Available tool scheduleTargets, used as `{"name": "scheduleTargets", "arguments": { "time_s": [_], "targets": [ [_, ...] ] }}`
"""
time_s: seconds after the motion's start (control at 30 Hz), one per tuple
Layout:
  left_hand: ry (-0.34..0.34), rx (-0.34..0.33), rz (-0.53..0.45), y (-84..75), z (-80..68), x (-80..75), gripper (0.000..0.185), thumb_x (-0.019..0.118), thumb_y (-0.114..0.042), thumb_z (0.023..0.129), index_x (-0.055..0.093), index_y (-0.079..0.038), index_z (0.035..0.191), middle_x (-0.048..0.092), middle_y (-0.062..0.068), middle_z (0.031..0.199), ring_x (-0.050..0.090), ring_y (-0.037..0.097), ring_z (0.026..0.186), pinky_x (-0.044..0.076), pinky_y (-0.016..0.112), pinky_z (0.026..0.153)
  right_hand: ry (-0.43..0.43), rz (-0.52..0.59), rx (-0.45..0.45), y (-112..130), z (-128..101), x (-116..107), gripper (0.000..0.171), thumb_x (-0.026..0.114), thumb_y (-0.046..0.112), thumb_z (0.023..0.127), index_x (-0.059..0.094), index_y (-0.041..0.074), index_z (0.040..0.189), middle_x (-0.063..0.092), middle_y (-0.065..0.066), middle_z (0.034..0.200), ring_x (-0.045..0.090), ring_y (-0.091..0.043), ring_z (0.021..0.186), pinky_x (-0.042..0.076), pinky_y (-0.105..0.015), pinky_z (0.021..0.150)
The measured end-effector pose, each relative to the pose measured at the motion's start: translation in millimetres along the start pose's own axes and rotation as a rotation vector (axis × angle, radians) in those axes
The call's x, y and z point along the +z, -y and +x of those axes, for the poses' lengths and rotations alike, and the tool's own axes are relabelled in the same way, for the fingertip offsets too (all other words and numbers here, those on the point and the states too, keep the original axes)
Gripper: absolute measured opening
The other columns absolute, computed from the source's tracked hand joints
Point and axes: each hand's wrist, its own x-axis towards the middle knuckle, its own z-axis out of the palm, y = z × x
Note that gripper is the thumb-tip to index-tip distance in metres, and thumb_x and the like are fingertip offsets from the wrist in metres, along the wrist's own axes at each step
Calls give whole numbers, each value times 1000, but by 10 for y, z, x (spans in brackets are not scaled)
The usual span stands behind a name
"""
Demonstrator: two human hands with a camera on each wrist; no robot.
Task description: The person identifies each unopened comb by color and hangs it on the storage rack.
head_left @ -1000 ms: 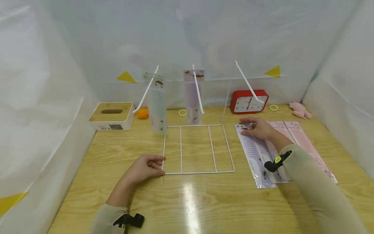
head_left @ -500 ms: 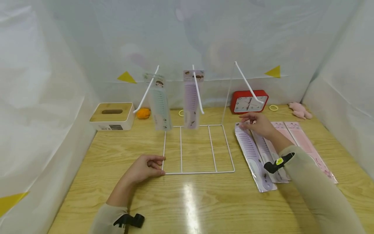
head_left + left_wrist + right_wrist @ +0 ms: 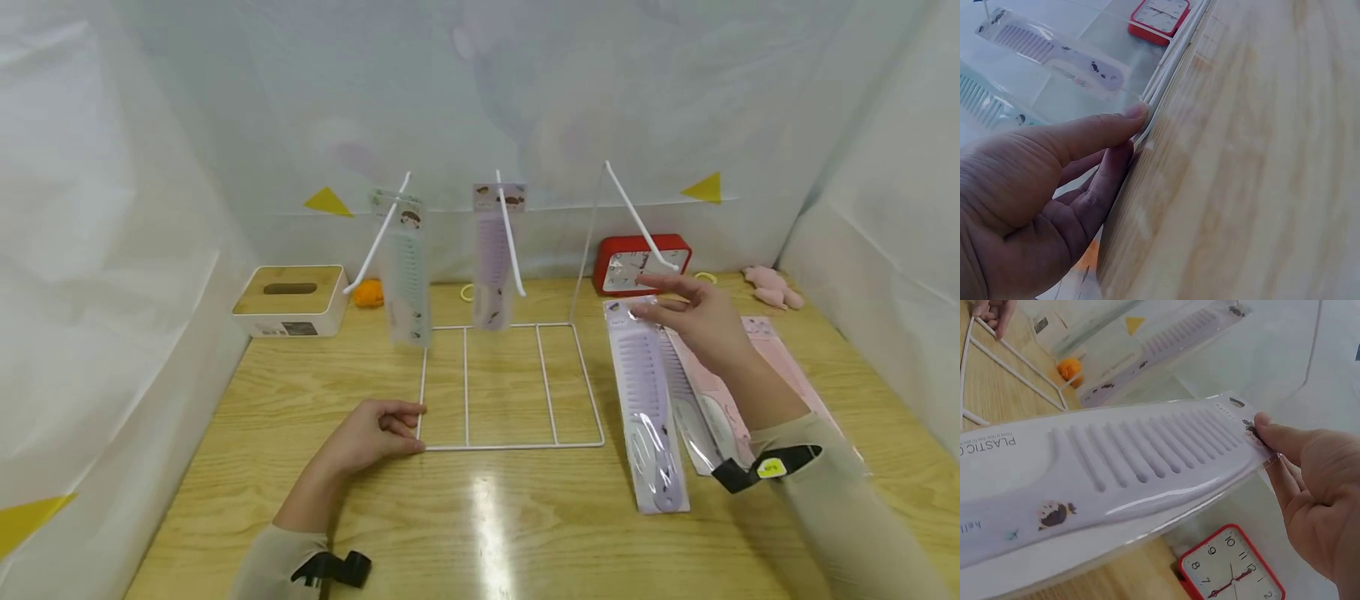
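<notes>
My right hand [image 3: 701, 325] pinches the top corner of a packaged purple comb [image 3: 645, 400], raised off the table at that end; in the right wrist view the same comb [image 3: 1147, 456] stretches out from thumb and fingers. My left hand [image 3: 367, 433] pinches the front left corner of a white wire rack [image 3: 517, 447], thumb against the wire in the left wrist view. On the rack's left hook hangs a packaged green comb [image 3: 407, 275], and on the middle hook another purple comb [image 3: 492, 258]. The right hook [image 3: 637, 218] bears nothing.
More packaged combs lie on the table at right, including a purple one [image 3: 693, 425] and a pink one [image 3: 783, 362]. Along the back stand a tissue box [image 3: 326, 308], an orange ball [image 3: 367, 293], a red clock [image 3: 602, 258] and a pink plush toy [image 3: 772, 287].
My right hand has taken the leftmost purple comb by its top and lifted it slightly, up and toward the clock. The left hand has stayed on the rack. The hanging combs have swung a little.
</notes>
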Motion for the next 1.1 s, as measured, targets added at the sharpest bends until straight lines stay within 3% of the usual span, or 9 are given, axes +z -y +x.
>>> {"name": "scheduleTargets", "arguments": {
  "time_s": [0.1, 0.2, 0.33, 0.63, 0.93, 1.1],
  "targets": [
    [1, 1, -3, 2, 0, -4, 53, 84, -9, 79, 65, 3, 128, 68, 15, 106, 66, 16, 88, 55, 21, 73, -3, 9, -36, 111, -142, -24, 42, 79, 29, 87, 70, 10, 124, 67, 22, 114, 65, 6, 98, 51, -11, 80],
    [1, 0, -5, 9, 2, 1, 53, 84, -9, 80, 65, 3, 128, 68, 15, 106, 66, 16, 88, 55, 21, 73, 11, 32, -108, 196, -276, -60, 27, 77, 17, 89, 74, 5, 113, 74, 17, 97, 66, -1, 86, 53, -15, 74],
    [2, -3, -4, 9, 3, 6, 53, 84, -9, 80, 65, 3, 128, 68, 16, 107, 66, 16, 88, 55, 21, 73, 77, 126, -204, 314, -422, -102, 16, 72, 1, 90, 76, 3, 105, 76, 8, 91, 68, -5, 77, 56, -18, 69],
    [1, -11, -12, -15, -9, -1, 53, 84, -9, 80, 65, 4, 128, 68, 16, 107, 66, 16, 88, 55, 21, 73, 250, 489, -455, 553, -677, 23, 28, 57, -24, 86, 74, -6, 100, 75, -6, 95, 69, -11, 83, 56, -19, 71],
    [5, 5, -2, -5, -15, -26, 53, 84, -10, 81, 64, 4, 128, 68, 17, 107, 67, 16, 88, 55, 21, 73, 364, 628, -563, 931, -790, 460, 22, 65, -11, 90, 76, 3, 103, 74, -3, 99, 67, -10, 86, 56, -20, 77],
    [12, 7, -11, -16, -14, -11, 53, 83, -9, 81, 64, 5, 128, 68, 18, 107, 67, 17, 88, 56, 21, 72, 315, 600, -582, 1196, -806, 671, 20, 66, -12, 88, 76, 2, 99, 72, -3, 95, 64, -11, 83, 55, -21, 74]
  ]
}}
